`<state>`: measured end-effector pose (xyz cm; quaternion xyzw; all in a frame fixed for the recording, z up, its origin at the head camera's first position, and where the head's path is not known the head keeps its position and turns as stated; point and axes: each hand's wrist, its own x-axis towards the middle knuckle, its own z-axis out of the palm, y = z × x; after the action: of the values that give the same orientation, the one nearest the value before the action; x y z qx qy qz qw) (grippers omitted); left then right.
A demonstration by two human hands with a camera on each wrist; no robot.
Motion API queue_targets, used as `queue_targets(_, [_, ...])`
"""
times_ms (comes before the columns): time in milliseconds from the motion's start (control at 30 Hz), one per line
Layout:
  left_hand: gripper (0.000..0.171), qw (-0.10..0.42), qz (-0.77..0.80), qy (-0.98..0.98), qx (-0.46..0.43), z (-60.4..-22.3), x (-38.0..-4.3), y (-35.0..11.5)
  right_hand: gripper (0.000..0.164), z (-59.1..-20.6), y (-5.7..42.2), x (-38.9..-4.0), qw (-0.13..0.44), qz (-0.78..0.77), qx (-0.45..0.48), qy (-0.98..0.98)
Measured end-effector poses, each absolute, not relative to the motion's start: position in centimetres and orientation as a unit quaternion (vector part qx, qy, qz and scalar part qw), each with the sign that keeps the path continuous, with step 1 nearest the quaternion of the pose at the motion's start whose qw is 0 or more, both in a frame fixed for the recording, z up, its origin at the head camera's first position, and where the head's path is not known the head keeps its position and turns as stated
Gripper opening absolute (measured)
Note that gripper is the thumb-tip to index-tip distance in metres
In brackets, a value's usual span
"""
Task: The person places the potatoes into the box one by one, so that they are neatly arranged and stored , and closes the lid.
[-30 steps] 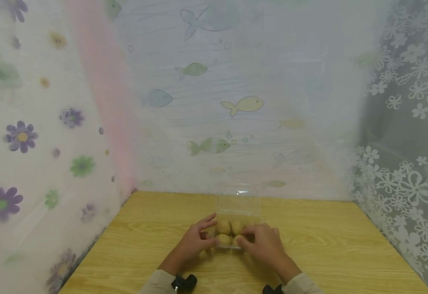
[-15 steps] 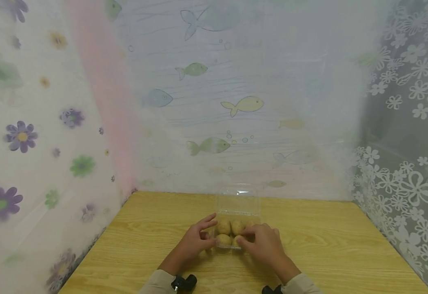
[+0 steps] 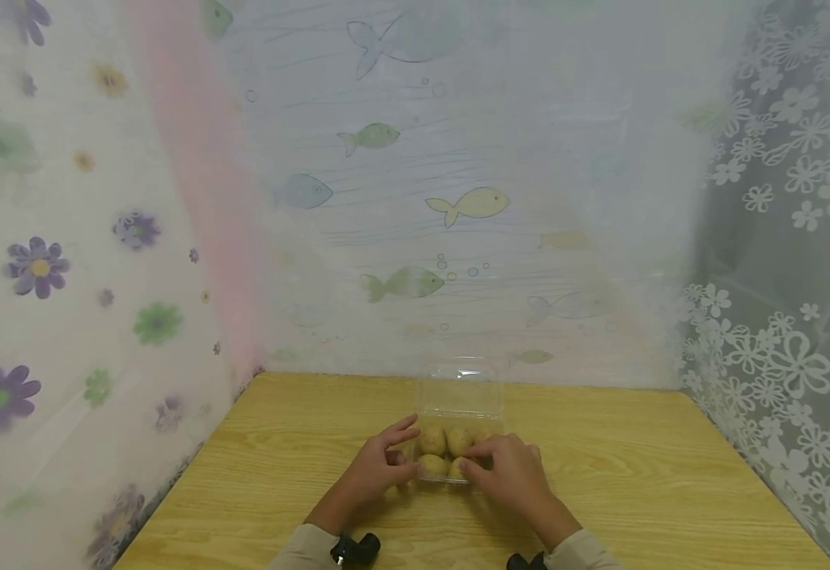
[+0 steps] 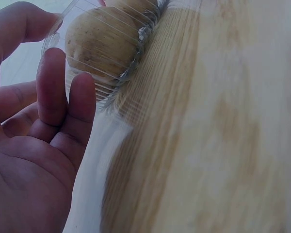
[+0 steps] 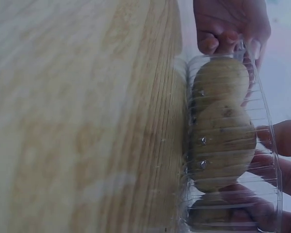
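Observation:
A clear plastic clamshell container [image 3: 450, 479] stands on the table with several tan potatoes [image 3: 432, 439] inside. Its lid [image 3: 460, 388] is raised at the back. At the container's left side my left hand [image 3: 379, 467] holds the wall, thumb at the front corner and index finger stretched along the side. In the left wrist view, curled fingers [image 4: 53, 87] press against the ribbed wall. My right hand [image 3: 517, 471] reaches in over the right side, thumb and fingers around the front right potato [image 3: 459, 469]. That hand hides the right end. Potatoes [image 5: 223, 141] show through the wall in the right wrist view.
A wood-grain table [image 3: 635, 475] extends around the container. Behind it hangs a sheet with fish drawings [image 3: 468, 203]. A flowered sheet [image 3: 40, 267] is on the left, and a translucent flower-print sheet [image 3: 799, 364] on the right.
The head view drifts very slightly left. Both hands, the container and the potatoes keep the same places relative to each other.

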<state>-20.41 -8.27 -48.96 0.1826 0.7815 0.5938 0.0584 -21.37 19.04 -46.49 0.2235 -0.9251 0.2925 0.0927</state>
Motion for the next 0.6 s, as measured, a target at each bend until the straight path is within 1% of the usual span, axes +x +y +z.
queue_targets(167, [0.076,0.06,0.594,0.782,0.176,-48.86,-20.37,-8.18,0.016,-46.48,19.14,-21.44,0.089,0.297,0.219,-0.925])
queue_targets(600, [0.08,0.061,0.599,0.779,0.176,-48.82,-20.32,-8.24,0.019,-46.51,18.98,-21.41,0.083,0.306,0.211,-0.925])
